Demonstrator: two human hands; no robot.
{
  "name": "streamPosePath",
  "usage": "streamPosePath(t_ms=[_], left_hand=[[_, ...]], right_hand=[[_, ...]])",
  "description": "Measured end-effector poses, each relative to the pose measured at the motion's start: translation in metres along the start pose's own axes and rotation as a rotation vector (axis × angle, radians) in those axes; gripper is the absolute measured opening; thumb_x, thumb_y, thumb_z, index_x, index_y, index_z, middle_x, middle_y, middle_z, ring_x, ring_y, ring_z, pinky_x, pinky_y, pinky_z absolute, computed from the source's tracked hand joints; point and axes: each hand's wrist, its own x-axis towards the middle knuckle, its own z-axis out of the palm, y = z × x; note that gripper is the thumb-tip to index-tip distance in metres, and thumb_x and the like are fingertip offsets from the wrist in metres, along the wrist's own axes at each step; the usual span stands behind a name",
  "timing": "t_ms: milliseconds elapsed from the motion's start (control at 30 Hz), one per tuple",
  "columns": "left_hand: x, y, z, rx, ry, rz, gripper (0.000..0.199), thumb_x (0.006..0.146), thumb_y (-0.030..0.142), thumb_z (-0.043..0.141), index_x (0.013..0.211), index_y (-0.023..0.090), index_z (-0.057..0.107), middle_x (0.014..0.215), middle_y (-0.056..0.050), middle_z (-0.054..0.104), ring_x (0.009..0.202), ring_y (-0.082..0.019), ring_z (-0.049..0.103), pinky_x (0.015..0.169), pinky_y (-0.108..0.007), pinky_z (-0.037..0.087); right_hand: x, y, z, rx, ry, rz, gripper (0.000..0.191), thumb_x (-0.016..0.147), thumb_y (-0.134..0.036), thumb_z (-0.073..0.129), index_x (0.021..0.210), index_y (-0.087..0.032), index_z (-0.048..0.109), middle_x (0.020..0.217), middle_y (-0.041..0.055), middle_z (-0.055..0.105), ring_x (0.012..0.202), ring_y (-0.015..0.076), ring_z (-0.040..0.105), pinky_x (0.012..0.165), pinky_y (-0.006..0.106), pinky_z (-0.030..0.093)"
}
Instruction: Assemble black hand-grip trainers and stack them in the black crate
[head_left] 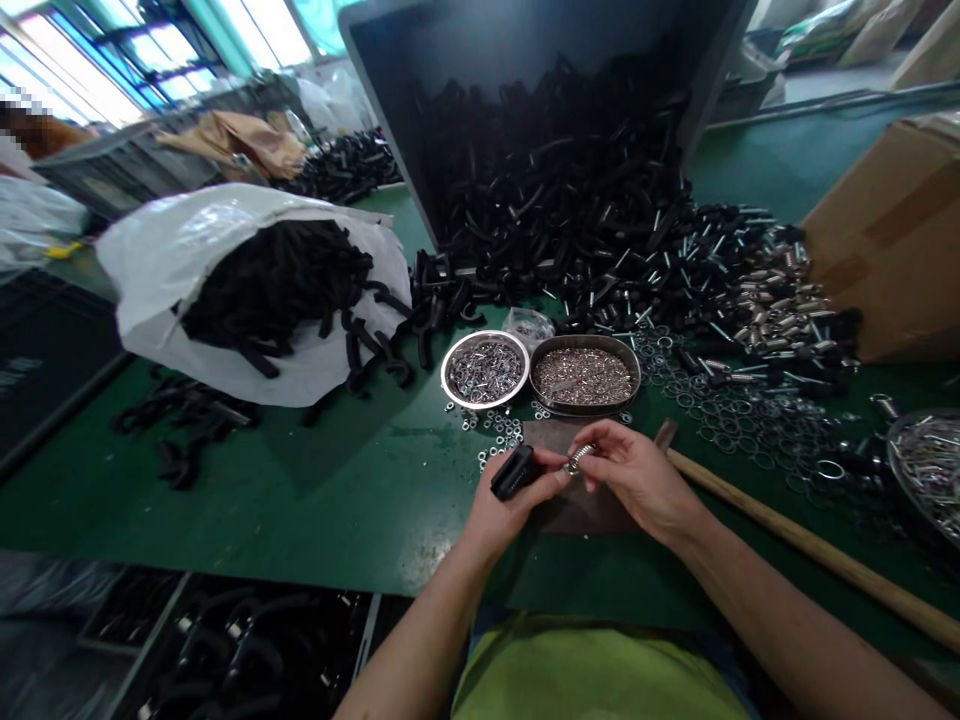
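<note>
My left hand (504, 505) is closed around a black plastic part (514, 473). Between the two hands is a small silver spring (580, 458), pinched by the fingers of my right hand (628, 472) and touching the fingertips of the left. Both hands are over a brown pad (585, 508) at the front of the green table (360, 500). Just beyond them stand a round metal bowl (445, 384) of small screws or pins and an oval tin (585, 406) full of tiny metal pieces. Loose nuts (499, 424) lie beside my left hand.
A wooden-handled hammer (795, 535) lies at the right. Metal rings (735, 425), black parts and springs spread behind it, near a cardboard box (892, 240). A large bin (555, 60) of black parts stands behind; a white sack (150, 260) lies left.
</note>
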Motion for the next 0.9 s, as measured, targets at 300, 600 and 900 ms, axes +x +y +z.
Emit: streamPosePath(t_ms=[300,600,900], left_hand=[[0.004,-0.015,0.023,-0.072,0.019,-0.221,0.026,0.07,0.039,0.069,0.085,0.018,0.065,0.059,0.002,0.058,0.045,-0.01,0.049,0.047,-0.022,0.037],[0.01,-0.018,0.045,-0.53,-0.156,-0.457,0.027,0.064,0.03,0.072,0.078,0.016,0.053,0.053,0.006,0.046,0.046,-0.007,0.04,0.048,-0.019,0.034],[0.006,-0.012,0.044,-0.118,-0.019,-0.175,0.03,0.075,0.034,0.062,0.1,0.018,0.058,0.07,0.001,0.057,0.065,-0.014,0.051,0.061,-0.025,0.039]], right_hand=[[0.001,-0.02,-0.008,-0.569,0.064,-0.195,0.021,0.077,-0.021,0.063,0.098,-0.024,0.063,0.095,0.0015,0.067,0.081,0.017,0.065,0.078,0.033,0.05],[-0.006,-0.029,0.004,-0.639,0.05,-0.335,0.021,0.077,-0.016,0.061,0.097,-0.025,0.063,0.093,0.0005,0.067,0.082,0.0163,0.065,0.076,0.031,0.051],[0.003,-0.019,-0.002,-0.703,0.014,-0.309,0.022,0.079,-0.015,0.059,0.099,-0.023,0.064,0.097,0.0014,0.067,0.091,0.0169,0.063,0.083,0.031,0.048]])
